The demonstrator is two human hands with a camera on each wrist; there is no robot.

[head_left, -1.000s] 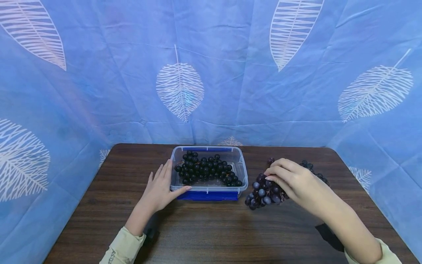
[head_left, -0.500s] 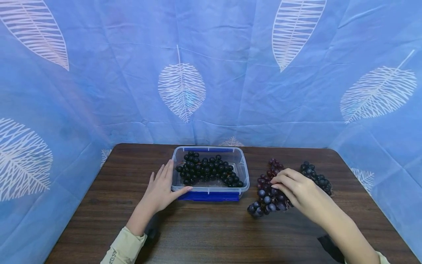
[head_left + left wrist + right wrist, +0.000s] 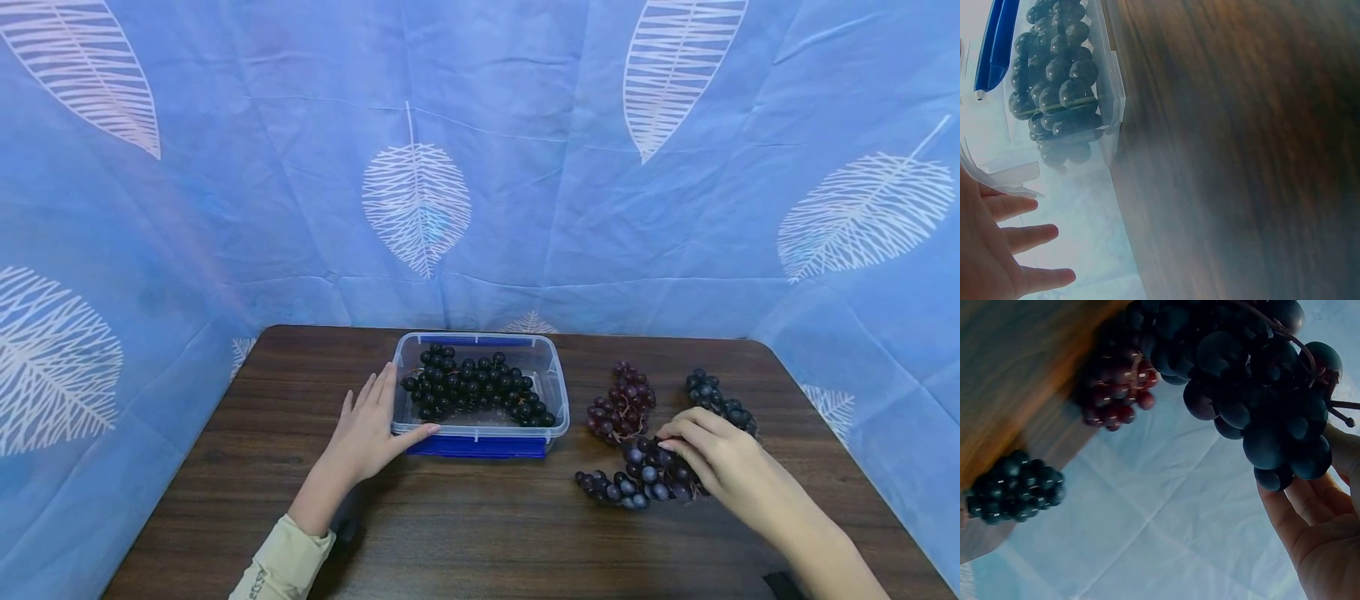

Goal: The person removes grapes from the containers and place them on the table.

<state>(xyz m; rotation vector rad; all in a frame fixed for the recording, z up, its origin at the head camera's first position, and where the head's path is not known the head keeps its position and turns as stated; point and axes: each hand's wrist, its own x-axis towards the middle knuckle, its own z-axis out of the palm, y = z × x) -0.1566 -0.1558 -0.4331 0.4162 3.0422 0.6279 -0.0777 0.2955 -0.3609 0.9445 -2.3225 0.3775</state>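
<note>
My right hand (image 3: 720,458) pinches the upper right end of a bunch of dark bluish-purple grapes (image 3: 648,475), right of the box in the head view. In the right wrist view this bunch (image 3: 1235,381) hangs at the fingers, its stem showing. My left hand (image 3: 363,425) rests against the left side of a clear plastic box (image 3: 561,387) with blue clips, fingers straight and spread, thumb along the front rim. A bunch of black grapes (image 3: 472,383) lies inside the box. In the left wrist view these grapes (image 3: 1054,75) show through the wall.
A bunch of red grapes (image 3: 626,404) lies on the wooden table (image 3: 480,533) behind the held bunch. Farther right is another dark bunch of grapes (image 3: 720,398), partly behind my right hand. A blue cloth with white leaves (image 3: 525,208) hangs behind the table.
My right hand has moved right and toward the front edge with the bluish-purple grapes, away from the box. The red grapes it covered are now in view. My left hand stays at the box.
</note>
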